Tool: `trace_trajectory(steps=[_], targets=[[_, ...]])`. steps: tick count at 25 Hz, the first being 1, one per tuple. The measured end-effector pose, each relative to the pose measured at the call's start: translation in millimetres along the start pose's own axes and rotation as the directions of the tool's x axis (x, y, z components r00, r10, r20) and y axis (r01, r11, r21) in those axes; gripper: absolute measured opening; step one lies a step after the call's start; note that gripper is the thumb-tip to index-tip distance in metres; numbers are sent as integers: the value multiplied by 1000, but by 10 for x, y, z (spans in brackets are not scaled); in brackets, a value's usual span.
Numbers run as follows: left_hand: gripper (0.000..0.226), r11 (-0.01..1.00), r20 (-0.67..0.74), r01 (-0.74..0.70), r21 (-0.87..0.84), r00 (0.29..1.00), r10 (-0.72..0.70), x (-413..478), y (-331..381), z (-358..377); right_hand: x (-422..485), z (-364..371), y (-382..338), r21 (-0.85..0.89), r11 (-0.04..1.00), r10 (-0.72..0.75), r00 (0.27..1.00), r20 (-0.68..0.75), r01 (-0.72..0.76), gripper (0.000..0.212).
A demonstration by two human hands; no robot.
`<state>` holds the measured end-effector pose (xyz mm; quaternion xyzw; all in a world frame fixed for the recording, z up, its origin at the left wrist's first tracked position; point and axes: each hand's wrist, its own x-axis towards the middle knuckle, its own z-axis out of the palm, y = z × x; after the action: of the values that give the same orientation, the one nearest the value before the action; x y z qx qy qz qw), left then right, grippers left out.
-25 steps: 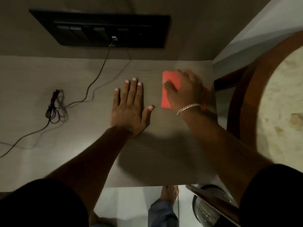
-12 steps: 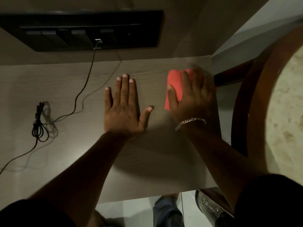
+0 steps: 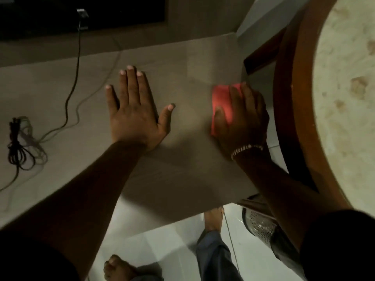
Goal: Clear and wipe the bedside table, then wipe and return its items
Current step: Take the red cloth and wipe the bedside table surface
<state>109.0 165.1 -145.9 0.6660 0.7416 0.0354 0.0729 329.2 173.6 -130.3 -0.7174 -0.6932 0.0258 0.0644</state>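
The bedside table [image 3: 182, 175] is a light wood-grain top seen from above. My left hand [image 3: 134, 110] lies flat on it, palm down, fingers spread, holding nothing. At the table's right edge my right hand [image 3: 241, 118] presses a folded red cloth [image 3: 220, 98] against the surface; the fingers and thumb cover most of the cloth, and the hand is blurred. A silver bracelet sits on that wrist.
A black cable [image 3: 75, 63] runs from a dark wall switch panel [image 3: 81, 13] down to a coiled bundle [image 3: 18, 147] on the table's left. A round wooden-rimmed table [image 3: 294, 98] stands close on the right. A perforated metal bin [image 3: 261, 226] and my bare feet are below.
My right hand has slid the red cloth rightward and toward me along the table's right edge. My left hand stays flat in place. The view has tilted and shifted right.
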Motion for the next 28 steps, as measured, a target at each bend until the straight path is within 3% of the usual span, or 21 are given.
trace_trajectory(steps=[2, 6, 7, 11, 12, 16, 19, 23, 28], targets=[[91, 1000, -25, 3, -6, 1000, -3, -2, -10, 23, 82, -18, -134, 10, 996, 94, 995, 12, -94, 59], [91, 1000, -11, -25, 0, 1000, 25, 8, -53, 7, -564, -76, -3, -50, 976, -207, 977, 53, 210, 60], [90, 999, -2, -41, -2, 999, 41, -22, -106, -11, -768, -119, 135, -17, 977, -212, 975, 68, 213, 60], [86, 997, -2, -75, -6, 997, 75, -276, -297, -39, -831, -112, 212, -28, 987, 159, 982, 106, -157, 66], [85, 998, -8, -63, -12, 998, 63, -327, -334, -50, -883, -111, 121, -67, 984, 171, 981, 88, -166, 67], [84, 999, -7, -17, -31, 1000, 17, -473, -523, -90, -1530, -70, -6, -133, 979, -143, 984, 104, 156, 70], [85, 999, -44, 21, -38, 999, -22, -476, -729, -78, -1173, 23, -251, -80, 995, -46, 996, 77, 52, 66], [90, 985, -94, 166, -43, 981, -170, -386, -953, -112, -394, 206, -945, -16, 984, -180, 984, -9, 180, 61], [92, 951, -129, 304, -59, 942, -309, -200, -1151, -112, 310, 325, -1809, -24, 999, -44, 997, -69, 43, 62]])
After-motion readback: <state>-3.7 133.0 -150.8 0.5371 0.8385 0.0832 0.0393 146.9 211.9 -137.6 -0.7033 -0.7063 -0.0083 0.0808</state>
